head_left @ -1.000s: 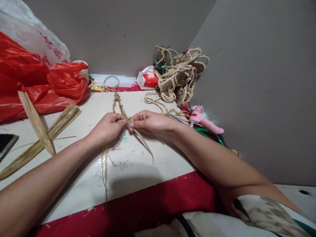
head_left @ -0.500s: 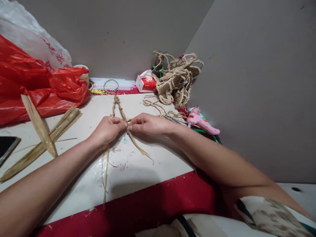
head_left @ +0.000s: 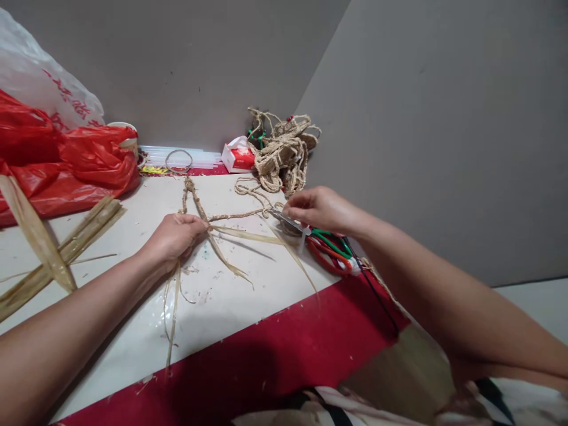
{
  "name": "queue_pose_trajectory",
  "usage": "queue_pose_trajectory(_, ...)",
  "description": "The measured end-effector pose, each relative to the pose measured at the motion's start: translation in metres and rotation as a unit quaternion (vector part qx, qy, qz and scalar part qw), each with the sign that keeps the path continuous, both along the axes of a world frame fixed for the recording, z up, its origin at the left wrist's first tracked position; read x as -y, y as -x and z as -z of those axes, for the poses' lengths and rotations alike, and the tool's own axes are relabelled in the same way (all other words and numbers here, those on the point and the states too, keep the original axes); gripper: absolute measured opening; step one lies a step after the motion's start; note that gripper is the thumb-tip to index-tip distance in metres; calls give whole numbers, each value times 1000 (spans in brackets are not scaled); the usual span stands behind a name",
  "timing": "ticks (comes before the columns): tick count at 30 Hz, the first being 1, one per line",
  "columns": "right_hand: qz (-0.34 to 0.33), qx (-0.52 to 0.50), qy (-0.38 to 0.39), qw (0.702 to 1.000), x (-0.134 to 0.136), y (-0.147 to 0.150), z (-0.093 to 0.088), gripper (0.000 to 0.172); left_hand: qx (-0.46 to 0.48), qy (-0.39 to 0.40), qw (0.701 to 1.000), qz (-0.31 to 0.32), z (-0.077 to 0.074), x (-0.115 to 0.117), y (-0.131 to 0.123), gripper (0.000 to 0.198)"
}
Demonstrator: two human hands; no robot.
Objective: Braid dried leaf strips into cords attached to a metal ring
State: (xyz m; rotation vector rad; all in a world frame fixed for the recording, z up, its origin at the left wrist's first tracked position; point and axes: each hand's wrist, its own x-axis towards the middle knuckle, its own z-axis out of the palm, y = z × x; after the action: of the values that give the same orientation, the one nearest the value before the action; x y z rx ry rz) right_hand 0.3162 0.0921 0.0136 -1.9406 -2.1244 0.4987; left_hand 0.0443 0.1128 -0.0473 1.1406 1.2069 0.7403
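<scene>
My left hand (head_left: 180, 236) lies on the white table top, thumb and fingers pinched on a braided straw cord (head_left: 199, 204). Past the fingertips, a thinner twisted strand and a pale flat strip (head_left: 248, 235) run out to the right; loose leaf ends (head_left: 228, 263) point toward me. My right hand (head_left: 317, 208) hovers at the right, fingers curled together over the scissors' metal blades (head_left: 286, 221). Whatever sits between those fingers is hidden. Green (head_left: 326, 241) and orange (head_left: 326, 260) handles show below the wrist.
Dried leaf strips (head_left: 39, 248) cross at the left, beside a red plastic bag (head_left: 89, 160). Along the back are clear sticks (head_left: 202, 157), a wire ring (head_left: 178, 170), a tissue pack (head_left: 238, 156) and a heap of braided rope (head_left: 284, 148). A grey wall rises behind.
My right hand has left my left hand's side and moved right, over the scissors. A strip and strand now show stretching right. The view has turned rightward; the pink glue gun is now hidden.
</scene>
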Motion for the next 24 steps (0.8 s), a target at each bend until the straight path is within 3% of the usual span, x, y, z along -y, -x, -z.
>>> queue_pose_trajectory(5,15,189,-14,982,-12,14,37,22,-6,9,1000,-7,-2,0,2,12)
queue_pose_trajectory(9,5,182,12,983,-20,17,47,15,4,20,1000,-2,-2,-1,2,11)
queue_pose_trajectory(12,-17,80,21,996,-19,10,45,10,6,22,1000,1,-1,-1,1,13)
queue_pose_trajectory(14,-14,-53,55,997,-15,5,41,14,4,21,1000,-1,-2,-1,1,14)
queue_pose_trajectory(16,4,-217,111,970,-11,3,34,18,2,23,1000,1,-2,-1,1,14)
queue_pose_trajectory(19,29,-403,169,899,-8,11,24,23,2,21,1000,9,-2,0,1,13)
queue_pose_trajectory(22,27,-478,185,858,-8,31,16,24,1,16,1000,13,-1,0,1,16)
queue_pose_trajectory(24,12,-476,189,859,-11,45,14,23,3,14,1000,14,-1,0,1,18)
